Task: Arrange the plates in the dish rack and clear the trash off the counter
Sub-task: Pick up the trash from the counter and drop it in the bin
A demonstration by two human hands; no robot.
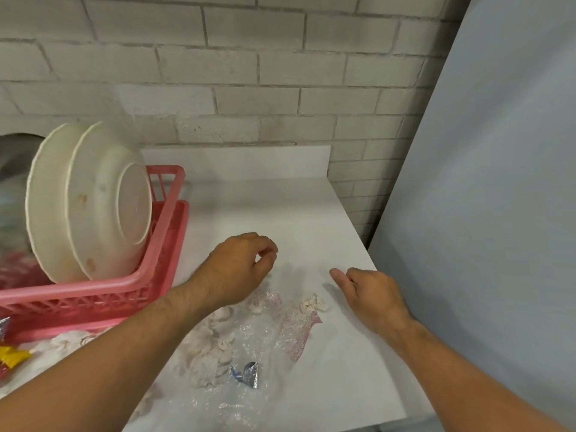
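Observation:
Two cream plates (pixel 93 201) stand on edge in the pink dish rack (pixel 93 291) at the left. Trash lies on the white counter (pixel 265 201): crumpled tissues (pixel 205 347), a small tissue ball (pixel 313 304), a clear plastic wrap (pixel 243 410), a pink-speckled plastic piece (pixel 296 332) and a blue-silver wrapper (pixel 247 374). My left hand (pixel 240 269) hovers over the tissues with fingers loosely curled, holding nothing. My right hand (pixel 367 291) is just right of the tissue ball, fingers curled, thumb out, empty.
A brick wall backs the counter. A tall pale-blue panel (pixel 483 182) stands close on the right, past the counter's edge. Yellow and red packets (pixel 12 358) lie at the far left in front of the rack.

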